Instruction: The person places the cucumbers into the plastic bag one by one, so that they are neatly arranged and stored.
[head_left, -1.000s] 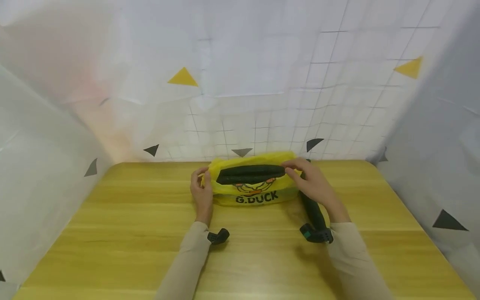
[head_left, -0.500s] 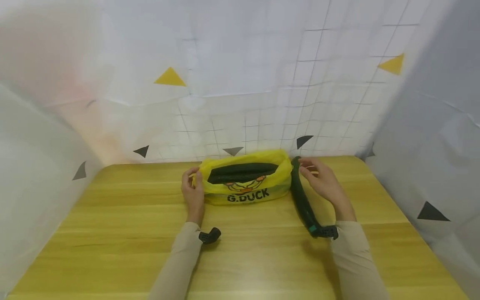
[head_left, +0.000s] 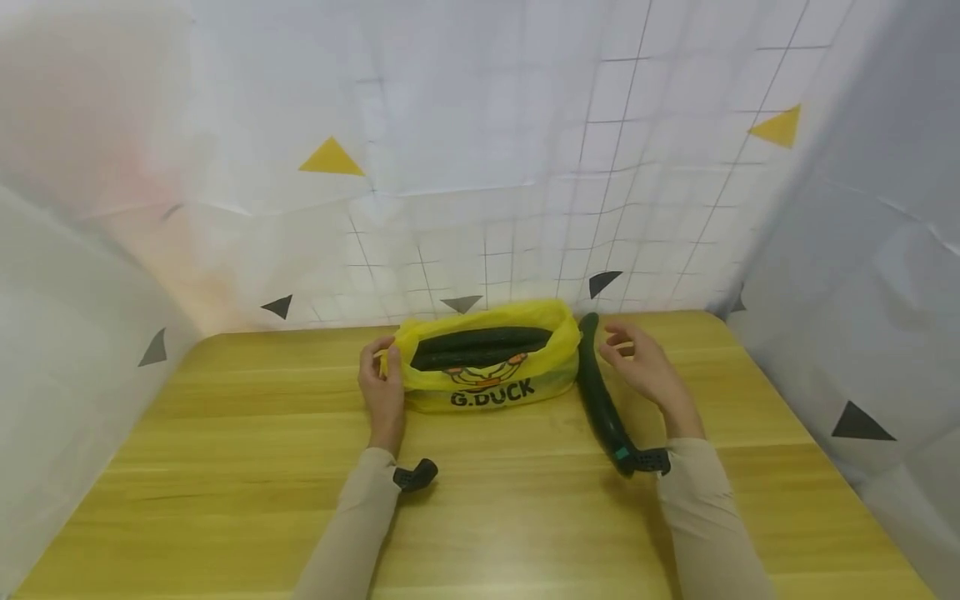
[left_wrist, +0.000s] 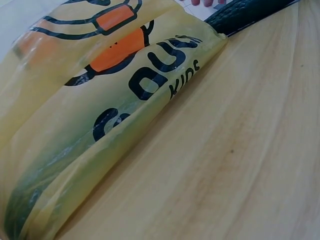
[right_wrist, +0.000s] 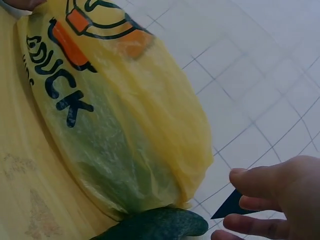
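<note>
A yellow plastic bag (head_left: 495, 392) printed with "G.DUCK" lies near the back of the table with its mouth spread upward. Inside it, dark green cucumbers (head_left: 483, 339) lie lengthwise; two show side by side. My left hand (head_left: 384, 390) holds the bag's left end between thumb and fingers. Just off the bag's right end lies another cucumber (head_left: 598, 400), slanting toward me. My right hand (head_left: 645, 371) hovers to the right of that cucumber, fingers loosely bent and holding nothing. In the right wrist view, a gap shows between this hand (right_wrist: 285, 200) and the cucumber tip (right_wrist: 170, 222).
The wooden table (head_left: 510, 517) spreads out in front of the bag. A white sheet wall (head_left: 480, 217) with grid lines and triangle marks stands right behind it, with further sheets at both sides. The right wrist's black camera (head_left: 648, 460) is close to the cucumber's near end.
My right hand has let go of the cucumber in the bag and drawn back to the right, past the loose cucumber. The left hand stays at the bag's left end. The head view has shifted slightly.
</note>
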